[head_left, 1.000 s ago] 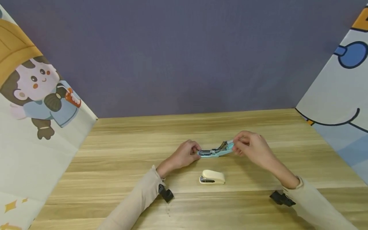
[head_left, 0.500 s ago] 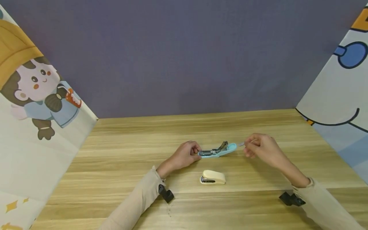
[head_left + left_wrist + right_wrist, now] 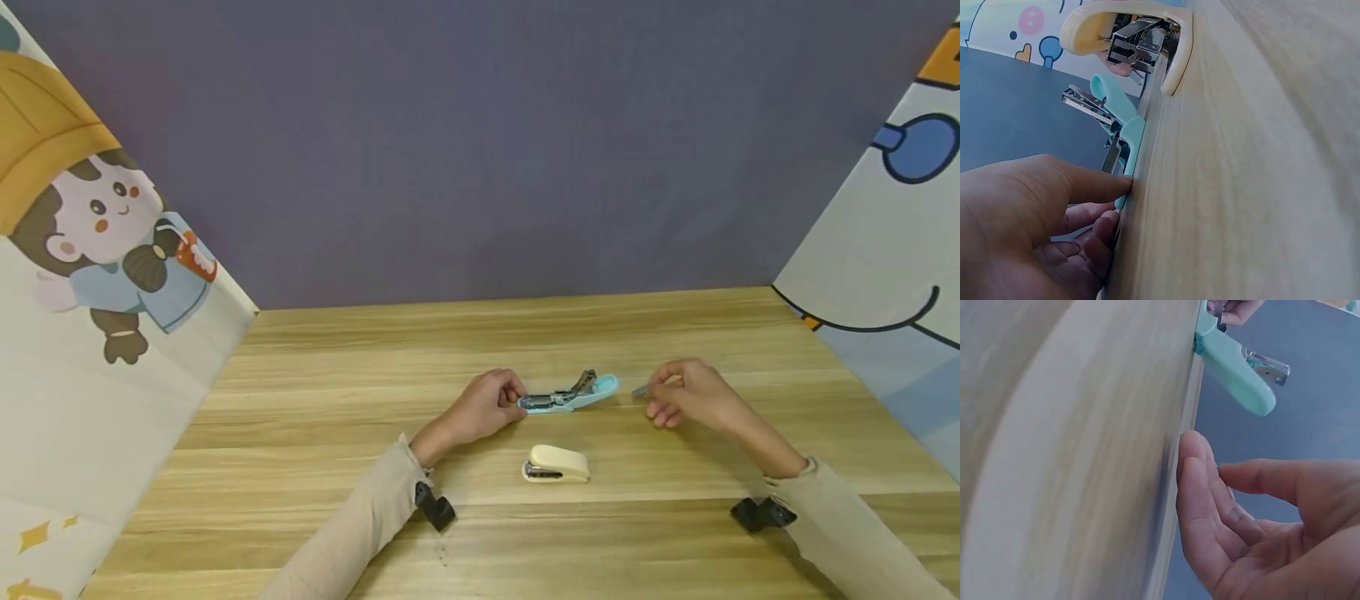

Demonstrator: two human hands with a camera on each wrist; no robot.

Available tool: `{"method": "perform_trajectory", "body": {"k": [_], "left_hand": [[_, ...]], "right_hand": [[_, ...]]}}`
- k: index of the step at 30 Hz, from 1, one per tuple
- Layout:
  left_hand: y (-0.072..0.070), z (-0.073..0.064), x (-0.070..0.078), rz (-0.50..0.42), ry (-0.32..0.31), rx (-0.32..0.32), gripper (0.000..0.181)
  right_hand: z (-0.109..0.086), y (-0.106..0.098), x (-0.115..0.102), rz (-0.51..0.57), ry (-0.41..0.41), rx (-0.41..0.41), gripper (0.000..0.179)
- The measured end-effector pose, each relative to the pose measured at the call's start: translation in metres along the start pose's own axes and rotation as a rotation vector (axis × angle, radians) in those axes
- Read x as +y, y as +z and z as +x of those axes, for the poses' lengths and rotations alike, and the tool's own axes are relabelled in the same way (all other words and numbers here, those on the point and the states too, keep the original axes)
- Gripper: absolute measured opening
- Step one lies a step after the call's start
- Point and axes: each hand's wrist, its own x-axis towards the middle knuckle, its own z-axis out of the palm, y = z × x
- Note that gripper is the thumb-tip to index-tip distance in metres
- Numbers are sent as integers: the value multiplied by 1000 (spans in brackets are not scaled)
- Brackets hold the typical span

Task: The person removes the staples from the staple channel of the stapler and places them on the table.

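A mint-green stapler (image 3: pixel 604 387) lies on the table, folded wide apart, its metal magazine (image 3: pixel 1088 105) angled up from the top half. My left hand (image 3: pixel 487 403) pinches its left end between thumb and fingers, low against the wood. To the right of the stapler, a little apart from it, my right hand (image 3: pixel 693 392) pinches a small grey strip of staples (image 3: pixel 640 391) close over the table. In the right wrist view the fingers hide most of that strip. Nearer the person, a cream stapler (image 3: pixel 558 464) stands closed between the forearms, touched by neither hand.
The wooden table (image 3: pixel 360 367) ends at a dark grey-blue panel (image 3: pixel 510 167) at the back. Cartoon-printed side panels flank it left and right. A black wrist camera (image 3: pixel 435 507) sits on the left sleeve, another black wrist camera (image 3: pixel 762 514) on the right.
My right hand has drawn away from the stapler's raised end to the right, bringing the strip of staples with it, then lowered towards the table. My left hand stays on the stapler.
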Motion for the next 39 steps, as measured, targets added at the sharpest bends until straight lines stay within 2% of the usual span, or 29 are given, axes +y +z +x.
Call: {"method": "perform_trajectory", "body": {"k": [19, 26, 39], "left_hand": [[0, -1, 2, 5, 3, -3, 17], [0, -2, 4, 4, 0, -6, 17], [0, -4, 5, 7, 7, 8, 17]], "right_hand": [[-3, -5, 6, -52, 97, -53, 23], [-5, -5, 9, -45, 85, -80, 24], [-4, -6, 9, -58, 98, -70, 21]]}}
